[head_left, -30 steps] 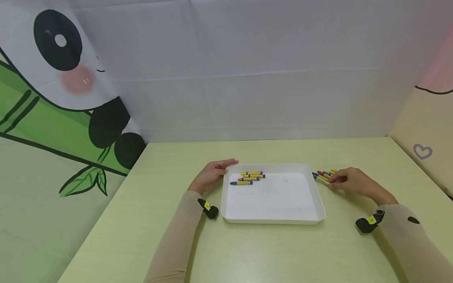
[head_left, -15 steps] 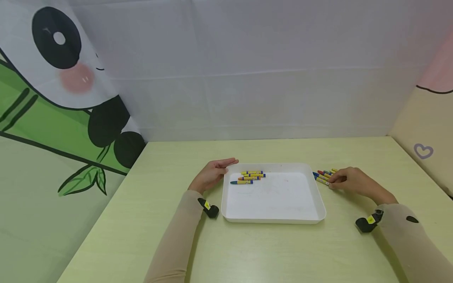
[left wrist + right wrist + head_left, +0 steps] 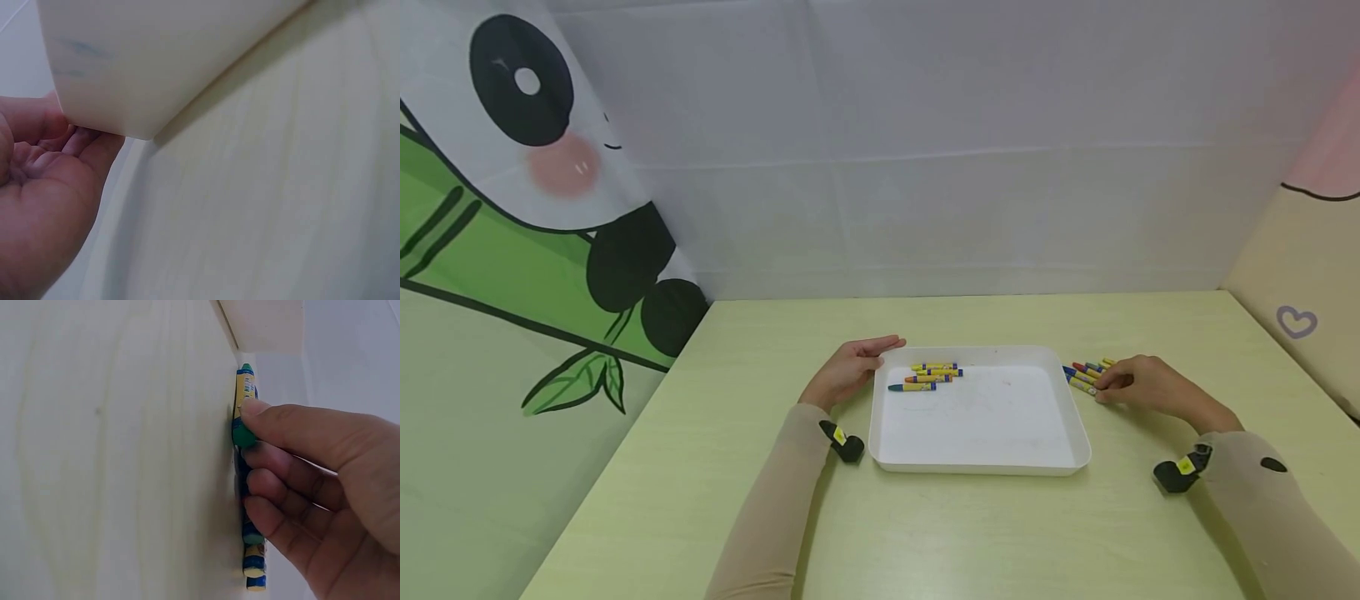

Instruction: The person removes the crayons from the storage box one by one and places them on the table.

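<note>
Crayons (image 3: 1086, 375) on pale green table (image 3: 925, 533), right grip (image 3: 1138, 385) pinching one, left grip (image 3: 848, 371) open-fingered against white tray (image 3: 977, 462), panda backdrop (image 3: 535, 167)

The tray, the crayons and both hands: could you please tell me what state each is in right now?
Tray: flat on the table, four crayons inside.
Crayons in tray: lying loose near its far-left corner.
Crayons on table: bunched right of the tray.
Left hand: open, fingers against the tray's far-left corner.
Right hand: fingers curled, pinching a crayon.
</note>
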The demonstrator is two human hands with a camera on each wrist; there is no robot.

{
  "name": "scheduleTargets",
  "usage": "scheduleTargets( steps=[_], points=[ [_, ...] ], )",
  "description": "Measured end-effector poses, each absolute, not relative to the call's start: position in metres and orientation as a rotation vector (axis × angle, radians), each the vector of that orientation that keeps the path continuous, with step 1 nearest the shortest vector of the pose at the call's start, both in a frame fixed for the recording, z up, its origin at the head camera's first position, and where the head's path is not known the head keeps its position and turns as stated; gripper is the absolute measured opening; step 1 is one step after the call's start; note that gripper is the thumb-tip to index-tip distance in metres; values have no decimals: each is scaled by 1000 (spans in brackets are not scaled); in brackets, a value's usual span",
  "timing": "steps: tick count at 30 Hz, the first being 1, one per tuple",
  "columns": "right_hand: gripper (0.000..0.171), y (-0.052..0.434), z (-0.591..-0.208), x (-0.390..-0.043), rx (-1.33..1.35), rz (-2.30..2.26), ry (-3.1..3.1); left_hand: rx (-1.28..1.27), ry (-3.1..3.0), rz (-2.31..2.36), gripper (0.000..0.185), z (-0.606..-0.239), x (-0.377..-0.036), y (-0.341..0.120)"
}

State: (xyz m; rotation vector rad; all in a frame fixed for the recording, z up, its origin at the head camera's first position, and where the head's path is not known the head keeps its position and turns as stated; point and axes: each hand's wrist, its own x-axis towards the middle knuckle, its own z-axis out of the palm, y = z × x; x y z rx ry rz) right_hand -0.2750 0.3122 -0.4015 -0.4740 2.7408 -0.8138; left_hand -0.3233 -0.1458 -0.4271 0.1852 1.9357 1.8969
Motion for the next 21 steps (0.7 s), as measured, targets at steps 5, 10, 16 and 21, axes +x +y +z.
scheduleTargets(
  steps=[5,10,16,21],
  points=[
    [25,312,-401,-275,-474,-810,2740,172,1936,1904,49,-427,-323,-145],
    [26,312,-399,-274,-468,-814,2739,164,1932,1903,49,-427,-323,-145],
    [23,312,-395,-275,-487,-798,2754,174,1928,1902,49,-427,-323,-146],
    [23,312,-389,-276,-504,-817,2756,162,1930,1906,49,-427,-323,-146]
  ],
)
